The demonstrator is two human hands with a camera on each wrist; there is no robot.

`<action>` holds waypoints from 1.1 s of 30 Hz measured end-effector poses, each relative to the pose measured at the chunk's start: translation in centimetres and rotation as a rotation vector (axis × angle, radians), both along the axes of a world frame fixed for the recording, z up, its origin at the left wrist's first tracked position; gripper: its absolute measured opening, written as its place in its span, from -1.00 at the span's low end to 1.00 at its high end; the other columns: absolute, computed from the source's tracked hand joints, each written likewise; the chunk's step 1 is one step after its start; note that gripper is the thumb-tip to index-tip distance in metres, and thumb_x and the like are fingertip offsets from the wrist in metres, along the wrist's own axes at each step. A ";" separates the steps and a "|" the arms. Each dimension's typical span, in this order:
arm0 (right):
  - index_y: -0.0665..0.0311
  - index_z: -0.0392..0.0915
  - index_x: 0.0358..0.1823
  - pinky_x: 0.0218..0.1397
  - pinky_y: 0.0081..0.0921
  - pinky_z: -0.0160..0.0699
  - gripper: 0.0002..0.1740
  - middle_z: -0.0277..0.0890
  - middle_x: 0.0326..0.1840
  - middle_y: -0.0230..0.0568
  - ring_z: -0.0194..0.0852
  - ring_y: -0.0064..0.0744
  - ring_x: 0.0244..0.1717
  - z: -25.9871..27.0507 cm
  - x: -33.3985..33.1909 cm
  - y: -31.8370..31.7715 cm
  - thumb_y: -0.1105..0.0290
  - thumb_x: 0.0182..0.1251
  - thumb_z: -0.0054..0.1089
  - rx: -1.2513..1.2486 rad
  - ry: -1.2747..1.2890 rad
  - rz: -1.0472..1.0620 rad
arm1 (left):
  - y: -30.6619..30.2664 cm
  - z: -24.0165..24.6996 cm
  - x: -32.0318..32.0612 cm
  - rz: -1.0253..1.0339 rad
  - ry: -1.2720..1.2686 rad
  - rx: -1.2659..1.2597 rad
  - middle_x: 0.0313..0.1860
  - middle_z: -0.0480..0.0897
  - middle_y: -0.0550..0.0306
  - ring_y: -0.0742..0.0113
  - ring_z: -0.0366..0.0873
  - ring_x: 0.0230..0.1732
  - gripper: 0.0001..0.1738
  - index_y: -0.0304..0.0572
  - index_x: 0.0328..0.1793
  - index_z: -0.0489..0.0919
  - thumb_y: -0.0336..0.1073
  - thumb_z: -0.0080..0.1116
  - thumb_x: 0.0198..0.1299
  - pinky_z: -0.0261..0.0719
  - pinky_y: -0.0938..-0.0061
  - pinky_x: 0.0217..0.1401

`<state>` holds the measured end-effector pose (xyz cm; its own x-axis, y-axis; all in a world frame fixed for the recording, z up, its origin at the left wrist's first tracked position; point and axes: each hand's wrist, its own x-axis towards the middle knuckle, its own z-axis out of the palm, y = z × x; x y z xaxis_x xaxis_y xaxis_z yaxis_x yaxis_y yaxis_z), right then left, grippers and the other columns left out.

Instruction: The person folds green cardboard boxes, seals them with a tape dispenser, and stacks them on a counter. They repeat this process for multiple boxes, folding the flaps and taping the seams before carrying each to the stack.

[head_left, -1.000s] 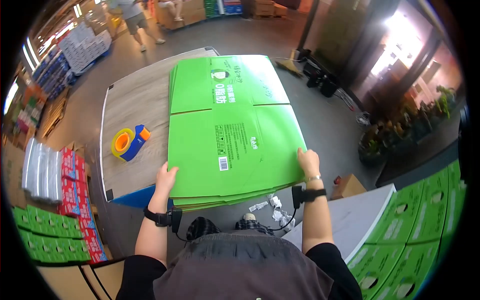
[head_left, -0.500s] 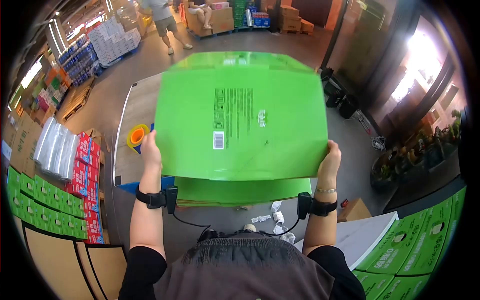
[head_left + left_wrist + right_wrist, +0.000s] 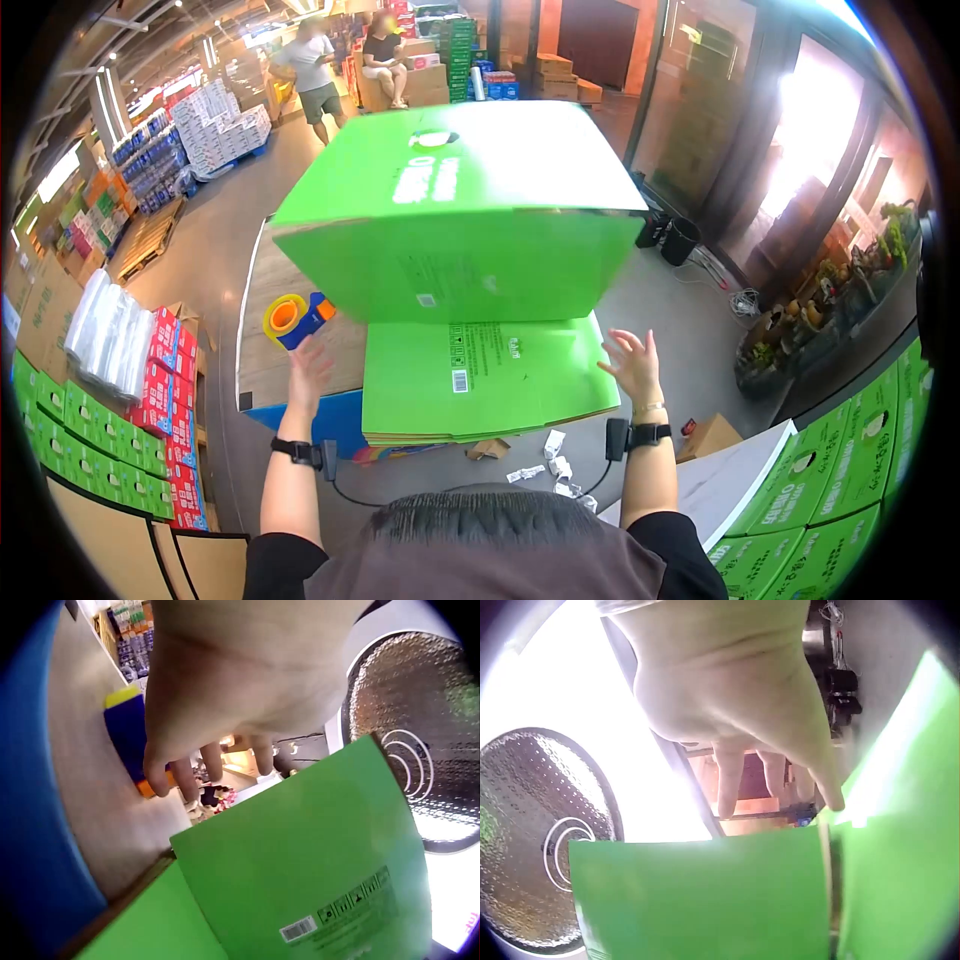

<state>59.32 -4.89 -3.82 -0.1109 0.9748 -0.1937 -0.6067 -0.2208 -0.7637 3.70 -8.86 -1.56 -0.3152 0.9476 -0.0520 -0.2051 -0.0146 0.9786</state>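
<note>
A green printed carton [image 3: 450, 260], unfolded into a box shape, stands over the far part of a stack of flattened green cartons [image 3: 490, 385]. My left hand [image 3: 310, 372] is off the carton, on its near left side, fingers spread. To the near right, my right hand [image 3: 634, 365] is also off it, its fingers extended and apart. Both wrist views show loose fingers above green cardboard [image 3: 300, 847]. Just beyond the left fingers, a blue tape dispenser with a yellow and orange roll [image 3: 290, 318] lies on the wooden tabletop [image 3: 270, 365].
Stacked green cartons [image 3: 830, 480] stand at the right beside a grey-white surface [image 3: 700, 470]. Red and green boxes [image 3: 170, 400] are piled at the left. Crumpled white scraps [image 3: 558, 465] litter the floor. Two people [image 3: 312, 75] are in the background.
Gripped by both hands at first, the top flat carton was lifted from the stack and opened out. Both hands have since let go, and the carton is farther forward.
</note>
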 end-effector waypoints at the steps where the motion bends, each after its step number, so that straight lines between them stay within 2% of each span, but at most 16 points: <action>1: 0.16 0.32 0.15 0.29 0.15 -0.18 -0.29 0.00 0.37 -0.25 -0.21 -0.04 0.39 -0.3 0.8 0.2 -0.22 0.31 -0.53 0.002 -0.021 -0.031 | -0.1 -0.7 -1.6 0.041 -0.033 -0.007 0.39 0.09 0.00 0.14 0.01 0.40 -0.19 0.07 0.44 -0.01 0.37 -0.55 0.20 -0.09 0.15 0.38; 4: 0.11 0.14 0.30 0.24 0.13 -0.09 -0.25 0.04 0.37 -0.22 -0.09 -0.15 0.37 3.6 -0.1 3.9 -0.27 0.29 -0.51 0.150 -0.450 -0.309 | 5.9 0.4 -6.8 0.159 0.084 0.098 0.44 -0.02 0.06 0.09 -0.07 0.43 -0.15 0.01 0.45 -0.04 0.38 -0.44 0.17 -0.25 -0.07 0.37; 6: 0.10 -0.01 0.37 0.24 0.03 -0.05 -0.22 0.10 0.35 -0.15 0.02 -0.19 0.33 10.8 -3.3 7.7 -0.27 0.29 -0.53 0.408 -0.587 -0.292 | 11.1 8.7 -6.3 0.234 0.414 0.398 0.42 0.03 0.04 0.09 -0.04 0.42 -0.20 -0.03 0.42 0.03 0.30 -0.35 0.19 -0.18 0.07 0.39; 8: 0.17 0.14 0.28 0.11 -0.24 0.22 -0.29 0.33 0.16 -0.17 0.32 -0.26 0.08 16.7 -5.9 10.8 -0.21 0.33 -0.46 0.456 -0.409 -0.240 | 14.2 17.2 -2.6 0.280 0.915 0.692 0.40 0.08 0.01 0.09 -0.02 0.41 -0.25 -0.06 0.39 0.10 0.23 -0.26 0.20 -0.11 0.20 0.40; 10: 0.27 0.37 0.02 -0.14 -0.49 0.33 -0.41 0.44 -0.11 -0.21 0.40 -0.42 -0.21 16.2 -7.0 16.1 -0.12 0.32 -0.25 0.388 -0.429 -0.289 | 17.9 19.5 -0.2 0.275 1.305 0.652 0.38 0.13 0.02 0.04 0.02 0.39 -0.28 0.02 0.36 0.17 0.24 -0.19 0.17 -0.03 0.24 0.39; 11: 0.29 0.46 -0.33 -0.50 -0.67 0.17 -0.55 0.38 -0.46 -0.42 0.22 -0.63 -0.56 16.0 -7.7 17.9 -0.01 0.31 -0.10 0.337 -0.455 -0.207 | 19.5 19.9 0.8 0.245 1.485 0.575 0.36 0.17 0.05 0.00 0.05 0.37 -0.27 0.11 0.34 0.21 0.28 -0.16 0.12 0.01 0.21 0.37; 12: 0.30 0.46 -0.49 -0.55 -0.67 0.15 -0.55 0.28 -0.61 -0.50 0.17 -0.64 -0.62 16.3 -10.6 16.7 0.05 0.32 -0.07 0.311 -0.197 -0.234 | 19.0 20.3 2.7 0.179 1.537 0.489 0.38 0.14 0.04 -0.03 -0.01 0.39 -0.25 0.14 0.37 0.16 0.28 -0.13 0.10 -0.02 0.16 0.38; 19: 0.36 0.52 -0.45 -0.35 -0.47 0.32 -0.65 0.33 -0.48 -0.28 0.30 -0.43 -0.47 12.8 -16.0 17.5 0.21 0.31 -0.02 0.431 -0.765 -0.940 | 18.6 18.1 10.0 -0.104 1.550 0.331 0.43 0.01 0.13 -0.03 -0.15 0.44 -0.04 0.39 0.41 0.01 0.39 0.07 -0.13 -0.11 -0.36 0.26; 22: 0.37 0.53 -0.47 -0.27 -0.49 0.30 -0.68 0.34 -0.37 -0.24 0.30 -0.37 -0.39 15.9 -16.9 14.9 0.26 0.30 0.00 0.487 -0.795 -0.953 | 16.7 19.2 12.4 -0.155 1.718 0.219 0.45 -0.04 0.18 -0.04 -0.20 0.45 0.18 0.42 0.43 -0.06 0.23 0.36 -0.36 -0.12 -0.29 0.27; 23: 0.37 0.53 -0.47 -0.26 -0.50 0.29 -0.70 0.34 -0.38 -0.24 0.30 -0.37 -0.39 17.1 -17.0 13.7 0.28 0.30 0.00 0.565 -0.815 -0.988 | 16.4 19.4 12.7 -0.125 1.780 0.278 0.45 -0.06 0.19 0.02 -0.21 0.45 0.37 0.37 0.44 -0.11 0.10 0.51 -0.59 -0.12 -0.28 0.28; 26: 0.39 0.48 -0.51 -0.27 -0.56 0.25 -0.77 0.31 -0.45 -0.27 0.25 -0.43 -0.39 21.0 -16.3 9.1 0.42 0.27 -0.01 0.907 -0.859 -1.122 | 15.5 21.0 13.0 0.018 1.777 0.497 0.44 -0.05 0.17 0.07 -0.21 0.46 0.42 0.27 0.45 -0.13 0.11 0.51 -0.65 -0.14 -0.26 0.29; 27: 0.39 0.47 -0.53 -0.26 -0.55 0.24 -0.78 0.30 -0.46 -0.27 0.25 -0.42 -0.38 21.5 -15.9 7.7 0.45 0.26 -0.02 0.937 -0.731 -1.083 | 14.1 21.3 13.1 0.180 1.764 0.784 0.31 0.21 0.15 0.11 0.09 0.34 0.26 0.15 0.38 0.09 0.06 0.50 -0.62 0.05 -0.08 0.24; 28: 0.39 0.45 -0.55 -0.25 -0.55 0.24 -0.78 0.29 -0.47 -0.26 0.25 -0.41 -0.37 21.4 -15.6 6.2 0.48 0.25 -0.03 0.960 -0.604 -1.042 | 13.1 20.9 12.8 0.148 1.721 0.859 0.20 0.29 0.17 0.12 0.18 0.25 0.12 0.15 0.30 0.19 0.01 0.49 -0.57 0.11 -0.01 0.18; 30: 0.38 0.41 -0.59 -0.33 -0.55 0.26 -0.78 0.27 -0.55 -0.24 0.25 -0.37 -0.46 19.6 -14.8 2.9 0.52 0.23 -0.06 1.196 -0.708 -1.044 | 10.8 19.4 11.5 0.072 1.628 1.007 -0.01 0.46 0.20 0.14 0.35 0.07 -0.16 0.15 0.13 0.39 -0.09 0.45 -0.45 0.24 0.12 0.05; 32: 0.35 0.33 -0.68 -0.47 -0.53 0.25 -0.67 0.19 -0.68 -0.24 0.19 -0.37 -0.60 16.9 -14.0 -0.6 0.43 0.26 -0.14 1.561 -1.010 -1.052 | 8.5 15.4 10.5 0.237 1.625 1.066 -0.27 0.49 0.26 0.21 0.42 -0.19 -0.50 0.09 -0.14 0.48 -0.25 0.38 -0.33 0.28 0.27 -0.13; 33: 0.34 0.28 -0.72 -0.52 -0.53 0.22 -0.62 0.19 -0.71 -0.24 0.18 -0.37 -0.64 15.6 -13.1 -2.6 0.36 0.28 -0.18 1.440 -0.568 -0.796 | 7.3 12.8 9.6 0.247 1.628 1.065 -0.29 0.49 0.24 0.21 0.43 -0.22 -0.57 0.08 -0.17 0.48 -0.29 0.34 -0.28 0.30 0.27 -0.15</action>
<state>46.20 -7.50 11.81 0.2094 0.1654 0.9637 0.1708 0.9642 -0.2026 13.32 -1.53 11.22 0.4259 0.3271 0.8436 0.8310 -0.5103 -0.2216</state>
